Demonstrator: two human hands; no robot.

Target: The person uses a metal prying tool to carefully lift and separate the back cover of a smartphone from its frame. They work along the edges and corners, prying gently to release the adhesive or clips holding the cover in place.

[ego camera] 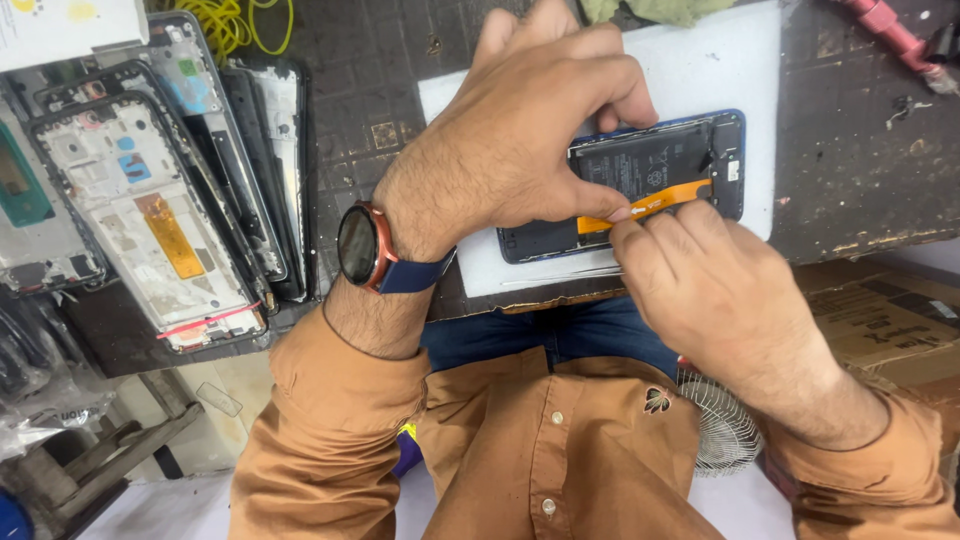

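The left hand [520, 130] steadies the light, fragile opened phone [640, 180]; the right hand [700, 280] seemingly pinches its thin orange ribbon cable [655, 202], best gripped at the edge.

Both hands curled, left [520, 130] above right [710, 290], fingertips meeting.

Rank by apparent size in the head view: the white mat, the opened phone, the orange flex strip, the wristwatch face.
1. white mat
2. opened phone
3 and 4. wristwatch face and orange flex strip: too alike to rank; the watch sits nearer the camera, and fingers cover part of the strip.
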